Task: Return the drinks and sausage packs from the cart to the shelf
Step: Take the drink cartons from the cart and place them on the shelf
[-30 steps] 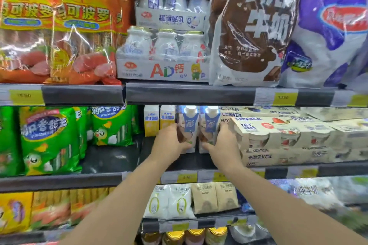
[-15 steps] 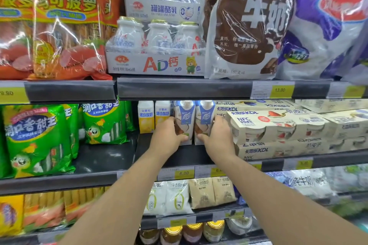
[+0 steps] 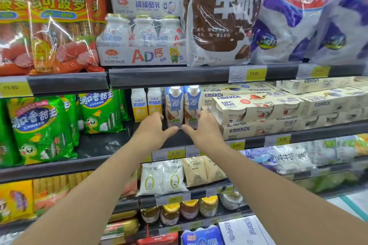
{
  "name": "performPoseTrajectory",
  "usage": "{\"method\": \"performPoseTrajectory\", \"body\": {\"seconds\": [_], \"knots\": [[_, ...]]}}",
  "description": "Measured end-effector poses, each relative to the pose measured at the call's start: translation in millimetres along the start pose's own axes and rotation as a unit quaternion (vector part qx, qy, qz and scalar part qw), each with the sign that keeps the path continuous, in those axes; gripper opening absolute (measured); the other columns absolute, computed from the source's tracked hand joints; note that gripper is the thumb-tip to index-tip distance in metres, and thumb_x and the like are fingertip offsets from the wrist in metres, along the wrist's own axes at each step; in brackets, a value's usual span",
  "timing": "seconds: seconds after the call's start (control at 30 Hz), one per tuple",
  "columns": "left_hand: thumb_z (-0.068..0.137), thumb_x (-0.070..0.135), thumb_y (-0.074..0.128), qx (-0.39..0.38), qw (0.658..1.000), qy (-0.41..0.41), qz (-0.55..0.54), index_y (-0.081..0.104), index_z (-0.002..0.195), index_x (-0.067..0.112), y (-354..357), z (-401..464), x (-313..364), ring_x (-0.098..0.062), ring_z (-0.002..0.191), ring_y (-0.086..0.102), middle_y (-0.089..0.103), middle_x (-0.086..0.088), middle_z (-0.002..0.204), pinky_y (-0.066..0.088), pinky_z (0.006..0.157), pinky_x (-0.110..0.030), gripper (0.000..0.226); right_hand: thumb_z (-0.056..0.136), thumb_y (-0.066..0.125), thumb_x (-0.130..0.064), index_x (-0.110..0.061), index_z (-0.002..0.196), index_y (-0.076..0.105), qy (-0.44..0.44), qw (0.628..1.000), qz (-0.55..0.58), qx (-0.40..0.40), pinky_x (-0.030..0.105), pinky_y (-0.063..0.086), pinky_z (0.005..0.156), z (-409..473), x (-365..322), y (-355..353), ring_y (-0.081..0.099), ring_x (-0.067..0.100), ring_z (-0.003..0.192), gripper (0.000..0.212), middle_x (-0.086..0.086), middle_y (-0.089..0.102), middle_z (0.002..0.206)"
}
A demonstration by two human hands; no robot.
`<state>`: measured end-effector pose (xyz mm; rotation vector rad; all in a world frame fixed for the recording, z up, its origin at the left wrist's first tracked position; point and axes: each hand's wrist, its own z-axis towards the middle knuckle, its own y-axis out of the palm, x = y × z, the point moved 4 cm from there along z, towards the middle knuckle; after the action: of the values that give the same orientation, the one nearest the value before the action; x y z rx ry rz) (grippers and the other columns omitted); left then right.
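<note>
Two blue-white drink cartons [image 3: 183, 107] are stood upright, side by side, near the middle shelf's [image 3: 111, 145] front edge. They're flanked by L hand [image 3: 152, 131] & R hand [image 3: 203, 129], fingers spread loosely, nothing gripped; contact can't be told.

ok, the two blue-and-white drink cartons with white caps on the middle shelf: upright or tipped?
Upright. Both blue-and-white drink cartons stand side by side, caps on top, bases on the shelf. Left hand and right hand flank them, open.

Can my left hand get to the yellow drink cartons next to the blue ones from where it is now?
Probably yes. The left hand sits just below and right of the yellow cartons, which stand at the shelf front with nothing before them; only the blue cartons stand close beside.
</note>
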<state>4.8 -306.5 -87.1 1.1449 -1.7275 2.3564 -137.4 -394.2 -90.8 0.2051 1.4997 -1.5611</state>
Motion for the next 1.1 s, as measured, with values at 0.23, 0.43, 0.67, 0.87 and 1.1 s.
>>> {"method": "performPoseTrajectory", "body": {"seconds": [0.23, 0.43, 0.67, 0.87, 1.1], "knots": [[0.088, 0.063, 0.052, -0.027, 0.965, 0.154, 0.209, 0.055, 0.121, 0.015, -2, -47, 99, -0.021, 0.106, 0.053, 0.059, -0.002, 0.117, 0.046, 0.089, -0.034, 0.059, 0.092, 0.057, -0.053, -0.015, 0.112, 0.066, -0.083, 0.992, -0.072, -0.055, 0.036, 0.050, 0.082, -54, 37, -97, 0.060, 0.021, 0.098, 0.045, 0.002, 0.064, 0.105], [0.090, 0.064, 0.046, -0.094, 0.898, 0.292, 0.315, 0.038, 0.143, 0.014, 90, -98, 236, -0.031, 0.131, 0.044, 0.043, -0.012, 0.147, 0.038, 0.103, -0.041, 0.073, 0.092, 0.050, -0.062, -0.013, 0.142, 0.047, 0.010, 0.963, -0.263, -0.056, 0.041, 0.041, 0.106, -127, 180, -237, 0.045, 0.027, 0.133, 0.071, 0.008, 0.049, 0.144], [0.089, 0.068, 0.041, -0.177, 0.852, 0.406, 0.280, 0.035, 0.147, 0.011, 248, -185, 395, -0.033, 0.134, 0.043, 0.043, -0.016, 0.148, 0.036, 0.109, -0.043, 0.082, 0.088, 0.039, -0.075, -0.012, 0.154, 0.028, 0.179, 0.913, -0.365, -0.044, 0.043, 0.033, 0.116, -277, 334, -399, 0.028, 0.026, 0.147, 0.092, 0.009, 0.027, 0.162], [0.089, 0.073, 0.036, -0.209, 0.793, 0.512, 0.255, 0.016, 0.156, 0.019, 344, -271, 526, -0.031, 0.145, 0.023, 0.021, -0.008, 0.161, 0.023, 0.117, -0.050, 0.088, 0.084, 0.037, -0.080, -0.013, 0.157, 0.021, 0.296, 0.873, -0.387, -0.008, 0.047, 0.034, 0.115, -383, 420, -489, 0.024, 0.030, 0.148, 0.100, 0.010, 0.021, 0.163], [0.086, 0.077, 0.028, -0.228, 0.705, 0.626, 0.243, 0.019, 0.154, 0.017, 448, -317, 637, -0.033, 0.143, 0.027, 0.028, -0.012, 0.157, 0.023, 0.115, -0.053, 0.091, 0.084, 0.029, -0.082, -0.013, 0.159, 0.013, 0.426, 0.827, -0.367, 0.003, 0.047, 0.023, 0.119, -455, 519, -552, 0.011, 0.028, 0.153, 0.103, 0.010, 0.008, 0.166]]}}
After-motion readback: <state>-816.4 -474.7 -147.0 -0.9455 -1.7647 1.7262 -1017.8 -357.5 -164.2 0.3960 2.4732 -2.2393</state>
